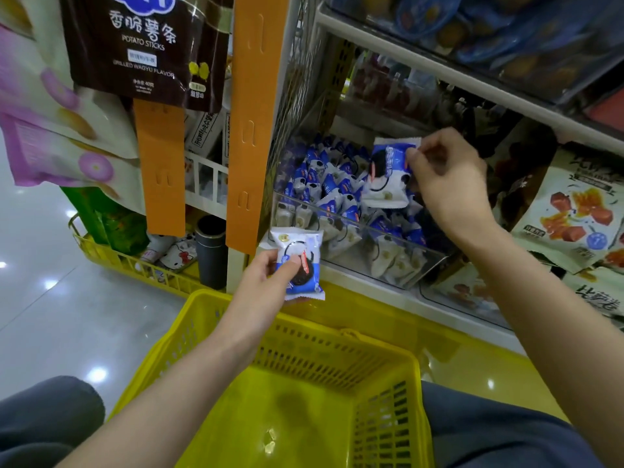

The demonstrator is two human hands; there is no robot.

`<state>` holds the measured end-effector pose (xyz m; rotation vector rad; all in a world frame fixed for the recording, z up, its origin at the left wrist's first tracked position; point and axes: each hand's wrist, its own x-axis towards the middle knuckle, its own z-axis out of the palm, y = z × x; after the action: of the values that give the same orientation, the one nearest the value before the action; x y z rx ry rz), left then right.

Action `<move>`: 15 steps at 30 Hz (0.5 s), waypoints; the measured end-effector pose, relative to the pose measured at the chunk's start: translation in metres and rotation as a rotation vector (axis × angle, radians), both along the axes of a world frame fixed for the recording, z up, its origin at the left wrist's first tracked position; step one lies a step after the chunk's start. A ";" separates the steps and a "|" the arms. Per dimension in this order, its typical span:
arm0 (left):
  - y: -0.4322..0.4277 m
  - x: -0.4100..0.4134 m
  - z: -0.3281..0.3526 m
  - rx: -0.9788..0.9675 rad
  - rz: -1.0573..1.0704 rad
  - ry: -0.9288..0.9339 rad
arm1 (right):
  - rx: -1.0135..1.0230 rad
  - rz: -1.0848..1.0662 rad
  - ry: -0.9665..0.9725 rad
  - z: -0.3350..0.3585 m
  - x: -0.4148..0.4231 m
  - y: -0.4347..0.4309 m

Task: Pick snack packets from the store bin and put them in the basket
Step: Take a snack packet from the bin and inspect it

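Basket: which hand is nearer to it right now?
Left. The left hand, holding a packet, is just above the far rim of the basket; the right hand, pinching a second packet, is higher up over the bin.

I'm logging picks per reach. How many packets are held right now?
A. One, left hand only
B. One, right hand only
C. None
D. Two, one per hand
D: the left hand grips the lower packet near the basket, and the right hand pinches the upper packet over the bin.
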<state>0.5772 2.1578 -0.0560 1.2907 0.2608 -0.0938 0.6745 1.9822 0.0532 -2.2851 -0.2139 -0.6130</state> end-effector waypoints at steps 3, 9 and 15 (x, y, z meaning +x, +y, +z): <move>0.001 -0.002 0.005 -0.187 0.035 0.031 | 0.307 0.258 0.221 0.005 -0.037 0.013; 0.000 -0.015 0.016 -0.328 -0.269 -0.060 | 0.464 0.419 0.657 -0.040 -0.085 0.041; 0.005 -0.019 0.017 -0.175 -0.310 -0.115 | 0.179 0.207 0.445 -0.051 -0.079 0.031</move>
<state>0.5581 2.1628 -0.0394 1.1494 -0.0478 -0.2987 0.5955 2.0130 0.0022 -2.1274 -0.1668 -0.0097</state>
